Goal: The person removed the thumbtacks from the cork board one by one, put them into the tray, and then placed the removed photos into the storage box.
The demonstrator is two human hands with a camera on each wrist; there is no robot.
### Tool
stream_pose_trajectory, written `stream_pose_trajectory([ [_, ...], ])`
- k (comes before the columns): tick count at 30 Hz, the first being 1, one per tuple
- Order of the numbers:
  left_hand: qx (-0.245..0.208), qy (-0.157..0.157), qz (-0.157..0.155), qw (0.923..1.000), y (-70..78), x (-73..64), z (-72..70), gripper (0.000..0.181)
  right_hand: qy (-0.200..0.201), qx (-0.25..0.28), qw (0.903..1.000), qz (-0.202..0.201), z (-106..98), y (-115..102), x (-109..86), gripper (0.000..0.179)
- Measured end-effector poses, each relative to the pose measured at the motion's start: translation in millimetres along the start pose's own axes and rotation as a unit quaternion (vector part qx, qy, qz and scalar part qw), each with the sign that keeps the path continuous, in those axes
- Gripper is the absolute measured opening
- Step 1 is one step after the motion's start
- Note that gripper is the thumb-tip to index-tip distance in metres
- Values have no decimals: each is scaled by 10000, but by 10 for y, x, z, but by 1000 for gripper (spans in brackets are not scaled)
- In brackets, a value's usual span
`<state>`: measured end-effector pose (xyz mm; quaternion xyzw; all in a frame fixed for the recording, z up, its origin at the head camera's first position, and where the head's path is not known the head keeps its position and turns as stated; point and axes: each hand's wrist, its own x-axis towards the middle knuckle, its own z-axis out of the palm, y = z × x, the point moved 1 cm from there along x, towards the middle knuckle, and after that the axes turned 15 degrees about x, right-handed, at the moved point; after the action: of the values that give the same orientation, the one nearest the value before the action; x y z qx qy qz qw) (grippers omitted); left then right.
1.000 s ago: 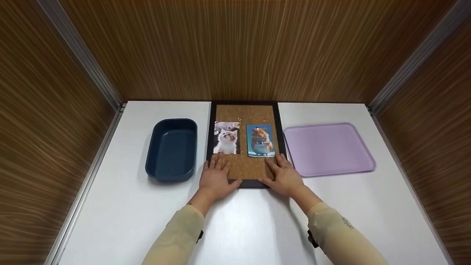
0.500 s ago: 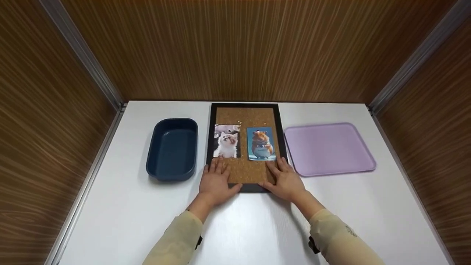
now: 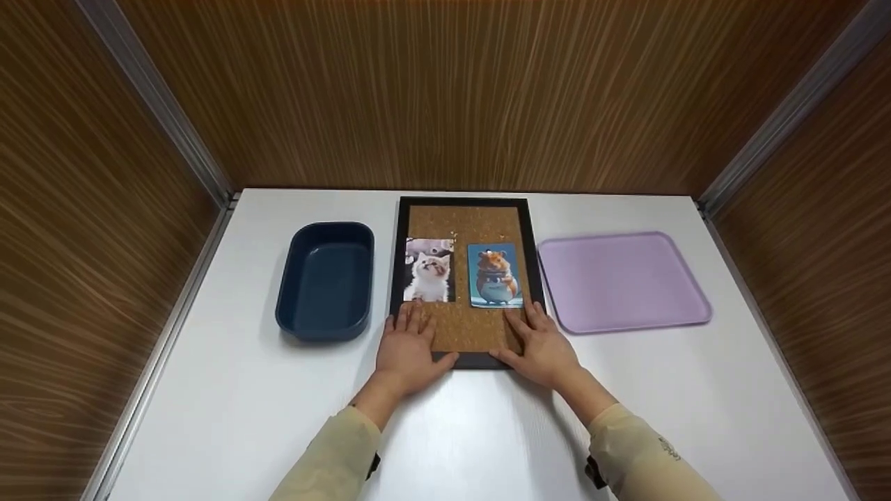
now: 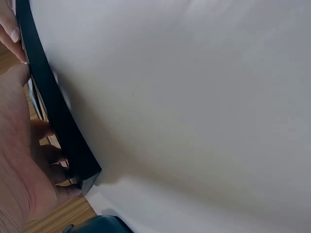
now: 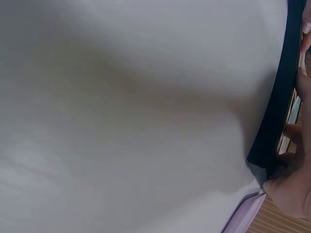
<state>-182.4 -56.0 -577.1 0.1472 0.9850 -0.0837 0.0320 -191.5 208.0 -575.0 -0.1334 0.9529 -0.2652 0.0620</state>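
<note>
A cork board with a black frame lies flat in the middle of the white table. On its cork are a kitten picture at left and a hamster picture at right. My left hand rests on the near left corner, fingers extended forward and thumb along the near edge. At the near right corner, my right hand lies in much the same way. Both wrist views show the frame's dark near side, the black edge and black edge, with fingers over the face beyond.
Left of the board stands a deep dark blue dish. A flat lilac tray lies on the right, its left edge close to the frame. Wood-grain panels wall the white table at the back and both sides.
The cork board has slid a little nearer to me, carrying both pictures along. Both hands have come back slightly with it. Dish and tray have stayed in place.
</note>
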Motion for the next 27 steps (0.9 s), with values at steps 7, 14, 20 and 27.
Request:
stream_pose_trajectory([
  [7,104,-6,19,9999,35,-47,4,91,66,102,9999,-26,15,3,-76,89],
  [14,143,32,37,9999,41,-97,24,91,22,198,9998,95,29,-23,-124,89],
  [20,103,-3,16,9999,42,-148,43,92,18,199,9998,9,56,-41,-163,88],
  [27,4,155,-11,9999,52,-164,59,90,26,143,9999,9,67,-25,-176,89],
])
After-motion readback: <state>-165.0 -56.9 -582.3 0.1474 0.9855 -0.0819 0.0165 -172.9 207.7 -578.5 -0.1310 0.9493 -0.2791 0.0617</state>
